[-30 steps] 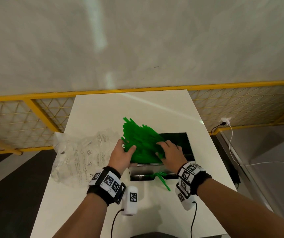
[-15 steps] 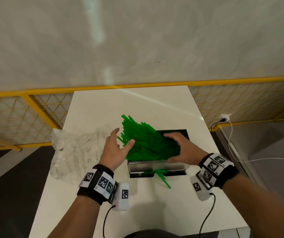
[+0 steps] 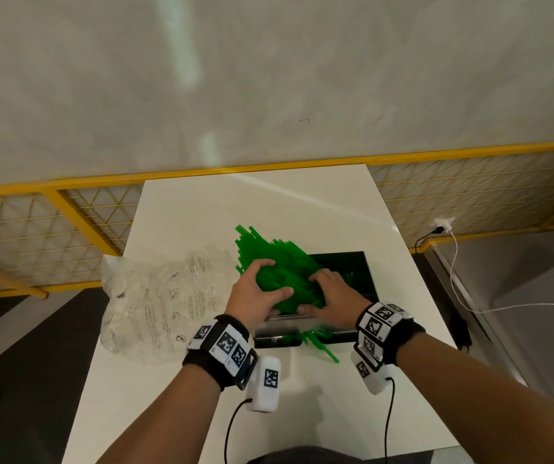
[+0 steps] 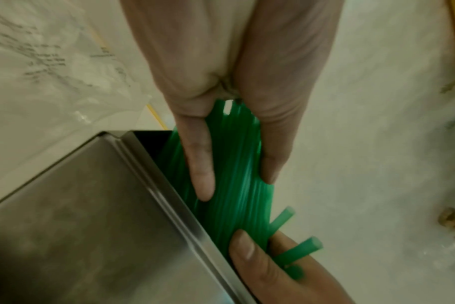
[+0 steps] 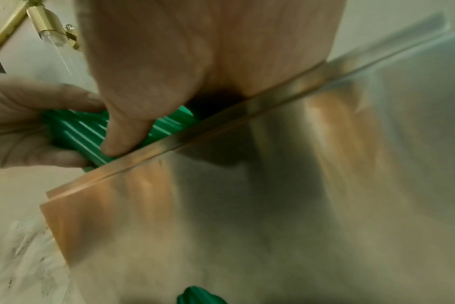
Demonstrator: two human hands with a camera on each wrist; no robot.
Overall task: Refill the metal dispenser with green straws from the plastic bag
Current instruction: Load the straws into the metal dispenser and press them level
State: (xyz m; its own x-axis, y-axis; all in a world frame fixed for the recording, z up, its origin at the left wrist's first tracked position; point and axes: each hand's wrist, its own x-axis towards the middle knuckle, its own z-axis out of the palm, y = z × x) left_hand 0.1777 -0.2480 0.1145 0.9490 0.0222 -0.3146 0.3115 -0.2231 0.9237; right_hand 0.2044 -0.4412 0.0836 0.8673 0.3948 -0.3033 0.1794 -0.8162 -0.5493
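Observation:
A thick bundle of green straws (image 3: 279, 262) lies slanted over the left end of the open metal dispenser (image 3: 356, 279), its far ends jutting out past the box to the left. My left hand (image 3: 274, 277) grips the bundle, fingers over the top and thumb at the near side. My right hand (image 3: 312, 293) holds the same bundle's right part, just inside the near rim. In the left wrist view my left hand (image 4: 237, 187) wraps the straws (image 4: 234, 216) beside the steel wall (image 4: 91, 205). My right thumb (image 5: 122, 131) presses the straws (image 5: 78, 127) against the rim.
The crumpled clear plastic bag (image 3: 162, 296) lies flat on the white table (image 3: 302, 413), left of the dispenser. A few straws (image 3: 322, 346) poke out of the dispenser's front slot. A yellow mesh fence (image 3: 85, 222) runs behind the table, and a white cable (image 3: 456, 279) hangs at the right.
My right hand has come back from the dispenser's right side onto the bundle. My left hand, spread beside the straws before, now grips them.

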